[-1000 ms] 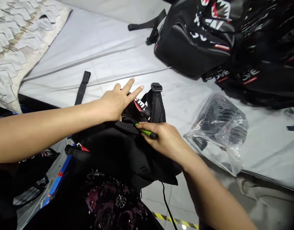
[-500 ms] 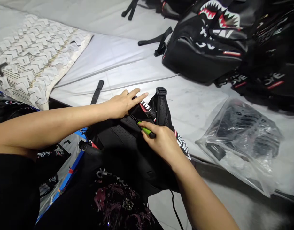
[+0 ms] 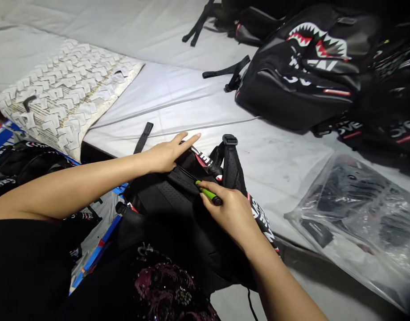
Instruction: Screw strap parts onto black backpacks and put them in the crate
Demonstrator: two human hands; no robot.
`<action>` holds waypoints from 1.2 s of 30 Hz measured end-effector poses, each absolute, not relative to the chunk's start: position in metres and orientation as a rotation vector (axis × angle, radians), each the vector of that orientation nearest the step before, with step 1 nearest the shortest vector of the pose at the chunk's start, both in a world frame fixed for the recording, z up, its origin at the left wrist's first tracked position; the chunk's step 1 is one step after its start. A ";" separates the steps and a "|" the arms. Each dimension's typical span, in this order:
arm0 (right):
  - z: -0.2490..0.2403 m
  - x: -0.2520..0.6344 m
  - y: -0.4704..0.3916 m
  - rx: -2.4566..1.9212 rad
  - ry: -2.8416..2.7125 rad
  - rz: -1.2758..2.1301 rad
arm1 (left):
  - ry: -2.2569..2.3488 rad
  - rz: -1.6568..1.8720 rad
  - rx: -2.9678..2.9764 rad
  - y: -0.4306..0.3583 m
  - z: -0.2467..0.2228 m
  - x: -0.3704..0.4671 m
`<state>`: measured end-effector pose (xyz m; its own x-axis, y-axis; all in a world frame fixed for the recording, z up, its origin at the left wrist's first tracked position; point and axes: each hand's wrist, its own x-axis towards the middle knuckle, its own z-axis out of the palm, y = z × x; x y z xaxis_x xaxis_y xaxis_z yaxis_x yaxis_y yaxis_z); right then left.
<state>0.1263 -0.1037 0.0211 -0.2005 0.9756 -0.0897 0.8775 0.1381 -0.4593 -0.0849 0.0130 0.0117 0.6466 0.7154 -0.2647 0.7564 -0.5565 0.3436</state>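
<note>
A black backpack (image 3: 165,191) lies back side up across my lap, its upper end against the table edge. My right hand (image 3: 233,207) is closed round the green-and-black handle of a thin-shafted screwdriver (image 3: 210,194). Its dark shaft points up and left along the bag's upper back panel; the tip is hard to make out. My left hand (image 3: 166,154) grips the bag's upper edge, two fingers stretched out over it and the others partly hidden. Beside my right hand stands a padded shoulder strap (image 3: 232,165) with a black buckle (image 3: 230,140).
On the white-covered table (image 3: 171,96) lie a backpack with a shark-mouth print (image 3: 292,89), more dark bags at the right, and a clear plastic bag (image 3: 362,223) of dark pieces. A board (image 3: 67,84) bearing rows of white angled pieces is at left. Below it are blue-edged crates (image 3: 94,258).
The whole view has shifted, so things appear lower and further right. My right hand still holds the screwdriver at the panel, and my left hand stays on the bag's upper edge.
</note>
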 end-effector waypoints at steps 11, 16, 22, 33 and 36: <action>-0.009 0.093 -0.093 -1.678 -1.795 0.828 | 1.205 -0.186 2.436 0.015 0.007 -0.082; -0.009 0.091 -0.092 -1.682 -1.781 0.806 | 1.312 -0.268 2.465 0.012 0.011 -0.073; -0.008 0.094 -0.089 -1.637 -1.743 0.898 | 1.213 -0.284 2.428 0.016 0.013 -0.078; 0.000 0.099 -0.090 -1.687 -1.691 0.954 | 1.036 -0.225 2.367 0.031 0.004 -0.088; 0.002 0.097 -0.086 -1.703 -1.727 0.950 | 1.049 -0.252 2.365 0.032 0.005 -0.087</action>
<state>0.0965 -0.0860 0.0020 -0.0646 0.9925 -0.1042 0.6198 -0.0419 -0.7837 -0.0870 0.0316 0.0046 0.6801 0.6315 -0.3723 0.7318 -0.5540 0.3970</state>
